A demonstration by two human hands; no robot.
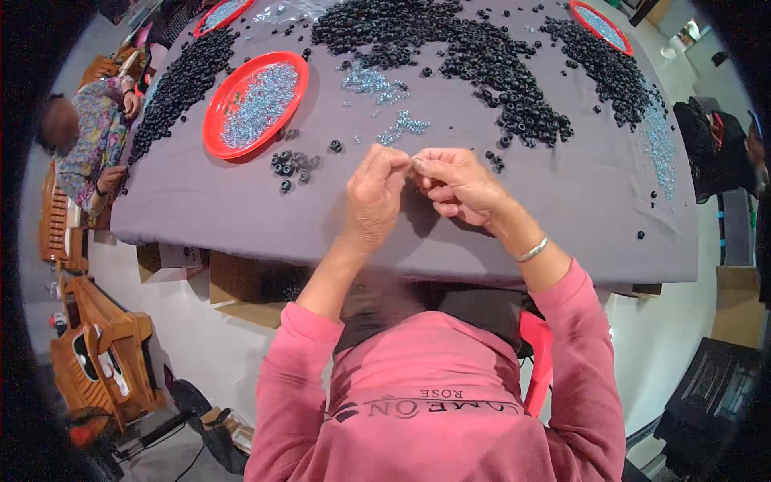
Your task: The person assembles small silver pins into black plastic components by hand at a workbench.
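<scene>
My left hand and my right hand meet above the near part of the grey-covered table. Thumb and forefinger are pinched on both, with the fingertips touching or nearly so. Whatever lies between them is too small or hidden to make out. A silver bangle circles my right wrist. Just beyond my fingers lies a small heap of clear bluish pieces. Several small black round pieces with ring-like centres sit left of my left hand, and a few more lie beside my right hand.
A red plate of clear bluish pieces stands at the left, with two more farther back. Large heaps of black round pieces spread across the table. One person sits at the left edge; another in dark clothes is at the right.
</scene>
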